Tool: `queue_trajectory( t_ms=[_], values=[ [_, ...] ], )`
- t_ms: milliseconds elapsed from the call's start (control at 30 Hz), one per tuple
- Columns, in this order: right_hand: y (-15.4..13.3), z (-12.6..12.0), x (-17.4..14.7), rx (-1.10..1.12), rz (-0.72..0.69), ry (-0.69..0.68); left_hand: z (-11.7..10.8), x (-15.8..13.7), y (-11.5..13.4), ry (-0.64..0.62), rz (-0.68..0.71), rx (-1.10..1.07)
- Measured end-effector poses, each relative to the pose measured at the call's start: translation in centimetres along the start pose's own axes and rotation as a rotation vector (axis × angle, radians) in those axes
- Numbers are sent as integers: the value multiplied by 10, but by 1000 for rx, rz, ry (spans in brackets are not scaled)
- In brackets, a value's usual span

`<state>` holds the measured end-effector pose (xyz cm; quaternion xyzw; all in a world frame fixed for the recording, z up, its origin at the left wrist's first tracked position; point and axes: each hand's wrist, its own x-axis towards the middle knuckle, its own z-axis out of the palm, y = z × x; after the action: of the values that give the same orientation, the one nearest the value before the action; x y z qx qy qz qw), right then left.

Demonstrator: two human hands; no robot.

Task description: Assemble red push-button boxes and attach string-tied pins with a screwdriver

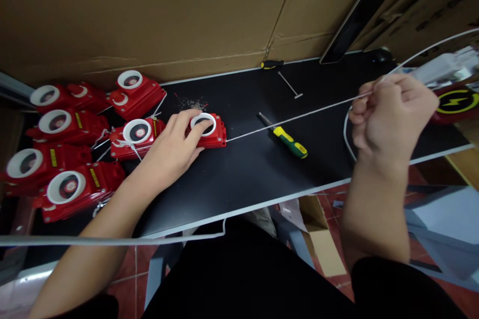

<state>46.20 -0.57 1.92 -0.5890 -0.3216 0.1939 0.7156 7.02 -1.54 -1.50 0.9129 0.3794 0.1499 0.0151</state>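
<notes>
My left hand point(175, 142) grips a small red box with a white ring point(219, 133) on the black table, with the thumb over the ring. A thin white cord point(295, 117) leaves the box's right end and runs taut up to my right hand point(392, 114). That hand is closed in a fist around the cord, raised above the table's right side. Below the cord lies a green and yellow screwdriver point(290, 142), its shaft tip pointing up and left. Another red box with a white ring point(157, 127) sits just left of my left hand, partly behind my wrist.
Several more red boxes point(95, 174) crowd the table's left end. At the back lie a small yellow-black screwdriver point(272, 64), a T-shaped metal tool point(290, 84) and scraps point(192, 103). A phone-like black slab point(357, 22) leans on the cardboard point(168, 10). A white cable point(112, 241) crosses in front.
</notes>
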Motion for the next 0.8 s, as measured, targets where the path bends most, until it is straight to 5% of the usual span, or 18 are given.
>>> queue_trajectory(
  t_ms=[367,667,800],
  values=[
    [-10,9,-10,171,-8,-51,0,0,0,9,8,-15],
    [-9,8,-1,189,-71,84,2,2,0,6,5,2],
    [0,5,-14,157,-101,-104,1,1,-4,-7,-13,-31]
  ],
)
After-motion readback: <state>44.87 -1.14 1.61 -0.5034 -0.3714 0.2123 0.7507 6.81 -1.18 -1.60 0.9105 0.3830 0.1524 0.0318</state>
